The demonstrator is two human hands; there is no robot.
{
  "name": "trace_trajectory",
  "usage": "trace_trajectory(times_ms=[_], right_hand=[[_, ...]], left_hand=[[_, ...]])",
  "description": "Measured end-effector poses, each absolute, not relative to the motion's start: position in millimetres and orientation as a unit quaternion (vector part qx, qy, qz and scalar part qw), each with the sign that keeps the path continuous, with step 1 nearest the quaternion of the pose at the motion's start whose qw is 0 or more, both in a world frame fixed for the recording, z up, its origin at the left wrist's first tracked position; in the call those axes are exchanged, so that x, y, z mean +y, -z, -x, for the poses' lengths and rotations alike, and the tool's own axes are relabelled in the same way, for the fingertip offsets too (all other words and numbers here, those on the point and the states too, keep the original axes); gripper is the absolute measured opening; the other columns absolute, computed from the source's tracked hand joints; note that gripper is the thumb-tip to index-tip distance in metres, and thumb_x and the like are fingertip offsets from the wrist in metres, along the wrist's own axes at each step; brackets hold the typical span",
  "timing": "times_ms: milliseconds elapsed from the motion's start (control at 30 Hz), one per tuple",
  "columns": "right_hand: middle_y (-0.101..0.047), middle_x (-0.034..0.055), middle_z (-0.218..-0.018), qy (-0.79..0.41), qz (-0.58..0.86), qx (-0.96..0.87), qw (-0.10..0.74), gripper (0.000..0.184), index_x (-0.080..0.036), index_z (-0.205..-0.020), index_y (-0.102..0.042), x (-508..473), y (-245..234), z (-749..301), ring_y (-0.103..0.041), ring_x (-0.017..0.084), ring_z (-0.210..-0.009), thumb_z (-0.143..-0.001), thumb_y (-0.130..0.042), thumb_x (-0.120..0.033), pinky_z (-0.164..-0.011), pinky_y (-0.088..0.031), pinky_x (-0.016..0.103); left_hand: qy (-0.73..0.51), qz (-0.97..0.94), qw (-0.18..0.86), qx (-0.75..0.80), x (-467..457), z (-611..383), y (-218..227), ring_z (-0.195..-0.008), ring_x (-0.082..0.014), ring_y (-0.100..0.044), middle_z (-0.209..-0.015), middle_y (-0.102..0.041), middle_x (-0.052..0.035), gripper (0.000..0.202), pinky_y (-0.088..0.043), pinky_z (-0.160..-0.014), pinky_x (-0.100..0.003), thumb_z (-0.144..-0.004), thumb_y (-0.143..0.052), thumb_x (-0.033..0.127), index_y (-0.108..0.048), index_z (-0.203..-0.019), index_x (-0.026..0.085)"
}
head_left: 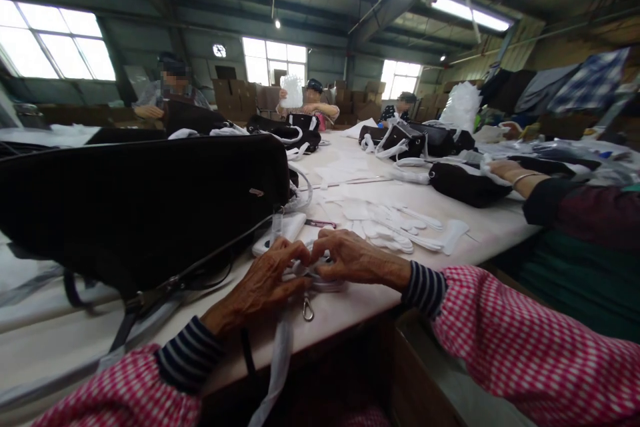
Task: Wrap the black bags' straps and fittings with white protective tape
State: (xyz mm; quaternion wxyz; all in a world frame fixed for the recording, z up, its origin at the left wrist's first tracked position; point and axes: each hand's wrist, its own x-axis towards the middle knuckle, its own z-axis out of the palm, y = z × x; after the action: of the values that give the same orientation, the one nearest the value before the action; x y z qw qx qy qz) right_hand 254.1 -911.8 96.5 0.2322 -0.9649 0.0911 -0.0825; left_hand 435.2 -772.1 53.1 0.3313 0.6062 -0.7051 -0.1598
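My left hand and my right hand meet at the near edge of the table, fingertips almost touching. Both are closed on a bag strap in a pale wrapping, bunched between them; fingers hide part of it. A metal snap hook dangles below the fingers. One wrapped length hangs over the table edge. Close to my left hand stands a large black bag with a small tag on its side. White strips lie loosely piled beyond my right hand.
A reddish thin tool lies behind my hands. More black bags with wrapped straps stand farther down the white table. At right, a co-worker's hand touches a black bag. Several people sit at the far side.
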Motion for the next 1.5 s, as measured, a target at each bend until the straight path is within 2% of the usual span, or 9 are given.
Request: trace_trajectory(times_ms=[267,467,633,767,900,1000,1100,1333,1500], right_hand=[[-0.066,0.0013,-0.089,-0.038,0.975,0.125,0.179,0.025,-0.02,-0.1,-0.077,-908,-112,-271,-0.058,0.016,-0.076,-0.076,-0.072,-0.013,-0.065,-0.036,0.024],[-0.068,0.0014,-0.079,-0.07,0.978,0.163,0.111,0.022,-0.019,-0.092,-0.074,-909,-117,-276,-0.057,0.016,-0.072,-0.073,-0.069,-0.009,-0.061,-0.032,0.025],[-0.064,-0.0023,-0.076,-0.029,0.957,0.077,0.279,0.017,-0.014,-0.091,-0.073,-919,-112,-267,-0.056,0.012,-0.069,-0.08,-0.065,-0.005,-0.064,-0.04,0.021],[-0.067,0.0006,-0.086,-0.031,0.946,0.031,0.322,0.021,-0.012,-0.1,-0.073,-926,-111,-261,-0.059,0.013,-0.077,-0.083,-0.064,-0.004,-0.072,-0.045,0.023],[-0.063,-0.0012,-0.086,-0.051,0.906,0.08,0.413,0.032,-0.013,-0.112,-0.068,-931,-109,-259,-0.058,0.011,-0.068,-0.081,-0.063,-0.005,-0.058,-0.045,0.02],[-0.061,-0.0027,-0.079,-0.041,0.88,0.122,0.456,0.021,-0.012,-0.098,-0.067,-933,-105,-264,-0.056,0.009,-0.061,-0.077,-0.069,-0.007,-0.051,-0.042,0.017],[-0.06,-0.0036,-0.069,-0.064,0.894,0.117,0.429,0.012,-0.011,-0.082,-0.067,-931,-107,-273,-0.055,0.009,-0.057,-0.073,-0.067,-0.003,-0.051,-0.042,0.017],[-0.058,-0.0043,-0.062,-0.093,0.935,0.114,0.323,0.01,-0.012,-0.076,-0.068,-921,-119,-283,-0.054,0.01,-0.054,-0.071,-0.063,-0.005,-0.048,-0.038,0.018],[-0.054,-0.0039,-0.053,-0.098,0.978,0.086,0.163,0.007,-0.014,-0.063,-0.064,-916,-122,-294,-0.049,0.01,-0.053,-0.067,-0.069,-0.012,-0.049,-0.03,0.023]], left_hand=[[0.167,-0.59,0.338,-0.714,-772,-434,-49,-0.085,-0.0194,-0.055,-0.095,-0.054,-0.0022,0.019,-0.043,-0.078,-0.033,-0.099,-0.058,0.039,-0.062,-0.093,0.021],[0.14,-0.575,0.325,-0.737,-771,-433,-45,-0.092,-0.0221,-0.054,-0.092,-0.058,-0.0027,0.017,-0.042,-0.079,-0.033,-0.102,-0.051,0.032,-0.059,-0.093,0.022],[0.146,-0.593,0.345,-0.713,-771,-433,-43,-0.085,-0.0202,-0.055,-0.095,-0.058,-0.0024,0.018,-0.043,-0.077,-0.033,-0.101,-0.056,0.038,-0.063,-0.099,0.022],[0.141,-0.587,0.357,-0.713,-772,-434,-43,-0.089,-0.0208,-0.057,-0.096,-0.061,-0.0021,0.015,-0.043,-0.079,-0.033,-0.099,-0.06,0.036,-0.065,-0.102,0.022],[0.132,-0.589,0.348,-0.717,-772,-433,-45,-0.091,-0.0221,-0.058,-0.096,-0.064,-0.0025,0.015,-0.043,-0.08,-0.033,-0.099,-0.061,0.035,-0.066,-0.101,0.021],[0.122,-0.589,0.34,-0.723,-772,-433,-45,-0.09,-0.0221,-0.058,-0.094,-0.065,-0.0019,0.014,-0.042,-0.08,-0.033,-0.099,-0.061,0.034,-0.066,-0.098,0.021],[0.117,-0.58,0.344,-0.729,-772,-433,-45,-0.09,-0.0222,-0.057,-0.093,-0.067,-0.0017,0.013,-0.041,-0.081,-0.033,-0.099,-0.061,0.034,-0.065,-0.097,0.021],[0.101,-0.557,0.338,-0.751,-772,-431,-47,-0.092,-0.0231,-0.056,-0.096,-0.067,-0.0034,0.013,-0.042,-0.082,-0.034,-0.101,-0.056,0.029,-0.066,-0.098,0.021],[0.086,-0.542,0.333,-0.766,-774,-433,-43,-0.099,-0.0245,-0.058,-0.102,-0.068,-0.0052,0.015,-0.044,-0.085,-0.035,-0.101,-0.054,0.024,-0.069,-0.099,0.02]])
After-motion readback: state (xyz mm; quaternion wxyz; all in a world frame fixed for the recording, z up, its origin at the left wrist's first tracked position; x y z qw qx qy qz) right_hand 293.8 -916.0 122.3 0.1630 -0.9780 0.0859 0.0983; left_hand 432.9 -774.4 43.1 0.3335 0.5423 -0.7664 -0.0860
